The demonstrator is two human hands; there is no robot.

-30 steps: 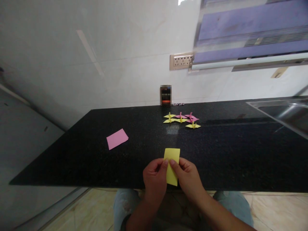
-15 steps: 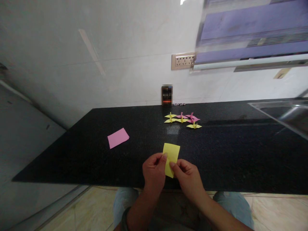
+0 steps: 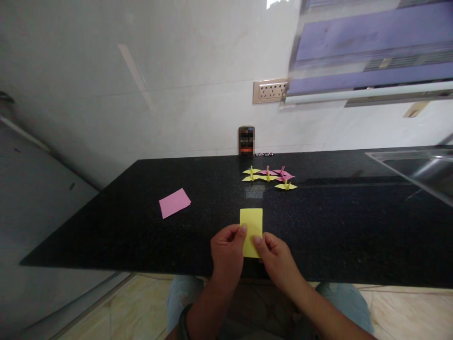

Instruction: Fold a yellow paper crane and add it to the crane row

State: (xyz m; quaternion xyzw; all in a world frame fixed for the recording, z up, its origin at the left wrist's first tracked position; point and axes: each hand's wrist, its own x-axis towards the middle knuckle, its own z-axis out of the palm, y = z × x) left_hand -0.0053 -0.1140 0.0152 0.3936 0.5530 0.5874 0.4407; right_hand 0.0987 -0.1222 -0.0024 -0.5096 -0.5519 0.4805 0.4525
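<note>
Between my two hands is a yellow sheet of paper (image 3: 251, 224), held upright in shape just above the front of the black counter (image 3: 116, 226). My left hand (image 3: 228, 250) pinches its left edge, thumb on top. The lower right edge is gripped by my right hand (image 3: 278, 257), thumb also on the face of the paper. Fingers behind the sheet are hidden. Beyond the hands stand several folded paper cranes, among them a yellow crane (image 3: 286, 187) and a pink crane (image 3: 284, 178). Pink paper (image 3: 174, 203) lies flat to the left.
A phone (image 3: 247, 141) leans against the wall at the back, with a small patterned strip (image 3: 264, 154) beside it. A sink (image 3: 421, 170) is set into the counter at the right. A socket panel (image 3: 271, 90) is on the wall.
The yellow paper has turned from a slight tilt to nearly straight and risen a little. My right hand has shifted slightly up along its edge. The cranes and pink paper stay put.
</note>
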